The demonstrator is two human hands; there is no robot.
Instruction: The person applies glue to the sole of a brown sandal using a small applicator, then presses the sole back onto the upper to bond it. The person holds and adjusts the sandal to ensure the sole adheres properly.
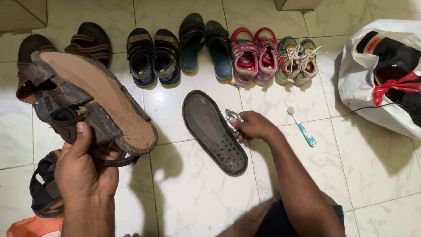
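Observation:
My left hand grips a brown strapped sandal by its heel end, holding it up with the bare tan underside of its footbed facing me. On the white tiled floor lies a detached black rubber sole, flat, with small holes in its near half. My right hand rests at the sole's right edge, its fingers closed around a crumpled silver tube that touches the sole.
A toothbrush with a teal handle lies right of my hand. Several pairs of sandals and shoes line the back, among them pink shoes. A white plastic bag sits at right, another sandal at lower left.

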